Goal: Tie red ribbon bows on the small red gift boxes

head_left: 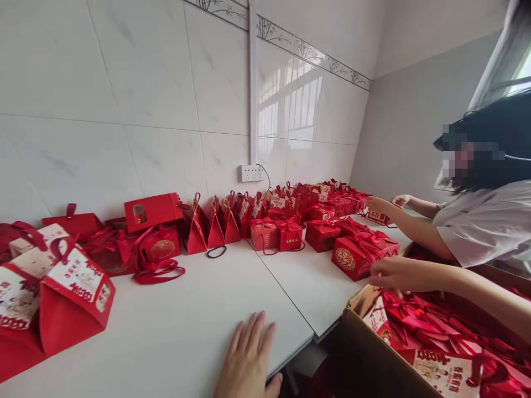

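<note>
My left hand (249, 356) lies flat on the white table (178, 326) near its front edge, fingers stretched out and holding nothing. My right hand (402, 275) hangs over the rim of a cardboard box (369, 331), its fingers loosely bent and apart. Its fingertips are at the near corner of a red gift box (352, 260) with a gold round emblem and ribbon; whether they touch it I cannot tell. Inside the cardboard box lie several red gift boxes with ribbons and a printed card (446, 371).
Red gift boxes line the wall, including triangular ones (196, 229). Larger printed bags (77, 298) stand at the left. A black band (216, 252) lies on the table. At right, a co-worker (489, 215) handles a small red box (378, 211). A socket strip (251, 173) is on the wall.
</note>
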`<state>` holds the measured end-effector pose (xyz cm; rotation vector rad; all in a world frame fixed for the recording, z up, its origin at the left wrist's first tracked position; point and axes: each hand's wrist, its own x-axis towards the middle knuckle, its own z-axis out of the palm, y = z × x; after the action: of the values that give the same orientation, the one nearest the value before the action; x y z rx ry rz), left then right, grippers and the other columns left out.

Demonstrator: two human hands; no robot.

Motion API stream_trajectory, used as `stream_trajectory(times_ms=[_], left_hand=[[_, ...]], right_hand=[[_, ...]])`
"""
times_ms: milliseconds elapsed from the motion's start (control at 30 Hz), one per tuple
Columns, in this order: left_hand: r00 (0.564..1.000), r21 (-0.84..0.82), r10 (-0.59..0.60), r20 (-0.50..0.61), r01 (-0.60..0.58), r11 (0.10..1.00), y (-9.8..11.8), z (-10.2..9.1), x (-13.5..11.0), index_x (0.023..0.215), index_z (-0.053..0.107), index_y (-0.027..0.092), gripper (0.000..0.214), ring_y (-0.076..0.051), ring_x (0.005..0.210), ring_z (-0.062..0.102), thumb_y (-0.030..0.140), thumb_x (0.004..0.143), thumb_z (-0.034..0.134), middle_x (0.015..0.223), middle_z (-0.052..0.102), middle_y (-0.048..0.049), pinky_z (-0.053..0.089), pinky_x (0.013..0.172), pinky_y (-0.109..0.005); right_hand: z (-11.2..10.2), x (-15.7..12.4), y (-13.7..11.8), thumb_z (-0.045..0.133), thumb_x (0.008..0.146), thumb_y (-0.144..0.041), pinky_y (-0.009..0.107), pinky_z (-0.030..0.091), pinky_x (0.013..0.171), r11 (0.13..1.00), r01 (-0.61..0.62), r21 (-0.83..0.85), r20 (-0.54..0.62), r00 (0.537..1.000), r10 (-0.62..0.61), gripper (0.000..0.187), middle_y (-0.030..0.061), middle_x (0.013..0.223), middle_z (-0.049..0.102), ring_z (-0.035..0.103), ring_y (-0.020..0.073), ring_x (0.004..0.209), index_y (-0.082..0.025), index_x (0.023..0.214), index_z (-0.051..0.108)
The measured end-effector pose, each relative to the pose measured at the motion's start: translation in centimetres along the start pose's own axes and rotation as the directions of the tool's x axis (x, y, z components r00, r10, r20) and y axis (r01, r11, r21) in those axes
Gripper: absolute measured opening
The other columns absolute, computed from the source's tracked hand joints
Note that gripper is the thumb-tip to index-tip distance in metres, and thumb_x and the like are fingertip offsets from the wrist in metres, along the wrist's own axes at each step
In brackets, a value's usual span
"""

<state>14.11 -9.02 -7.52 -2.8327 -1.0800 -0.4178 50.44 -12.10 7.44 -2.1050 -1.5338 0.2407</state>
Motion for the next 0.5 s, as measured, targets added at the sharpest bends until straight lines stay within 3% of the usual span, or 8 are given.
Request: stream_trajectory(times_ms=[33, 67, 133, 200, 300, 367, 500], left_hand=[[0.998, -0.053, -0.03, 0.053, 0.033, 0.998, 0.3, -0.6, 0.1, 0.138, 0.045, 0.022, 0.065, -0.031, 0.132, 0.043, 0.031, 0.075, 0.059, 0.146, 0.04, -0.0108, 0.042, 0.107, -0.048], [0.993, -0.102, -0.064, 0.098, 0.074, 0.992, 0.7, -1.2, 0.1, 0.139, 0.045, 0.021, 0.064, -0.032, 0.134, 0.04, 0.033, 0.077, 0.058, 0.147, 0.037, -0.0113, 0.039, 0.109, -0.049], [0.98, -0.183, -0.115, 0.164, 0.145, 0.972, 1.2, -2.2, 0.2, 0.139, 0.044, 0.02, 0.062, -0.031, 0.137, 0.035, 0.039, 0.082, 0.054, 0.149, 0.034, -0.0116, 0.034, 0.112, -0.051], [0.973, -0.242, -0.133, 0.191, 0.177, 0.954, 1.6, -2.8, 0.1, 0.14, 0.042, 0.019, 0.061, -0.031, 0.139, 0.031, 0.042, 0.084, 0.05, 0.151, 0.032, -0.0117, 0.029, 0.115, -0.052], [0.973, -0.306, -0.135, 0.188, 0.189, 0.933, 1.9, -3.1, -0.2, 0.142, 0.039, 0.019, 0.062, -0.03, 0.141, 0.025, 0.044, 0.086, 0.048, 0.153, 0.028, -0.0124, 0.023, 0.117, -0.052], [0.974, -0.346, -0.13, 0.187, 0.189, 0.919, 2.0, -3.0, -0.3, 0.142, 0.038, 0.018, 0.065, -0.03, 0.142, 0.024, 0.049, 0.086, 0.047, 0.153, 0.027, -0.0146, 0.02, 0.117, -0.052], [0.976, -0.394, -0.096, 0.197, 0.169, 0.903, 2.0, -2.5, -0.2, 0.142, 0.036, 0.013, 0.069, -0.033, 0.142, 0.02, 0.055, 0.087, 0.042, 0.152, 0.025, -0.0208, 0.017, 0.116, -0.055]], right_hand=[[1.3, 1.0, -1.8, 0.082, 0.061, -0.024, 0.026, 0.049, 0.05, 0.998, 0.057, -0.04, 0.138, 0.989, -0.051, 0.023, -0.0014, 0.054, 0.058, 0.058, 0.0145, 0.048, -0.016, 0.056, 0.06], [2.8, 2.1, -3.7, 0.079, 0.064, -0.027, 0.028, 0.05, 0.055, 0.991, 0.115, -0.066, 0.212, 0.972, -0.099, 0.021, 0.0, 0.057, 0.06, 0.06, 0.0168, 0.052, -0.018, 0.057, 0.062], [6.2, 4.4, -7.1, 0.074, 0.069, -0.027, 0.033, 0.051, 0.074, 0.974, 0.187, -0.127, 0.234, 0.96, -0.154, 0.012, 0.0048, 0.073, 0.065, 0.066, 0.0231, 0.075, -0.019, 0.071, 0.066], [9.6, 6.7, -9.9, 0.068, 0.075, -0.029, 0.039, 0.047, 0.088, 0.963, 0.188, -0.195, 0.155, 0.975, -0.159, 0.026, 0.0141, 0.105, 0.062, 0.061, 0.03, 0.1, -0.016, 0.098, 0.065], [13.5, 9.3, -12.3, 0.058, 0.082, -0.037, 0.05, 0.043, 0.092, 0.963, 0.105, -0.249, -0.013, 0.994, -0.112, 0.054, 0.0217, 0.142, 0.03, 0.041, 0.041, 0.125, -0.017, 0.131, 0.044], [15.2, 10.5, -12.7, 0.053, 0.084, -0.043, 0.055, 0.043, 0.089, 0.969, 0.048, -0.241, -0.082, 0.994, -0.069, 0.056, 0.0226, 0.143, 0.026, 0.034, 0.0454, 0.128, -0.017, 0.132, 0.041], [16.1, 11.5, -11.4, 0.05, 0.082, -0.049, 0.059, 0.043, 0.086, 0.981, 0.007, -0.194, -0.189, 0.981, -0.044, 0.061, 0.0275, 0.13, 0.037, 0.037, 0.0473, 0.125, -0.013, 0.131, 0.04]])
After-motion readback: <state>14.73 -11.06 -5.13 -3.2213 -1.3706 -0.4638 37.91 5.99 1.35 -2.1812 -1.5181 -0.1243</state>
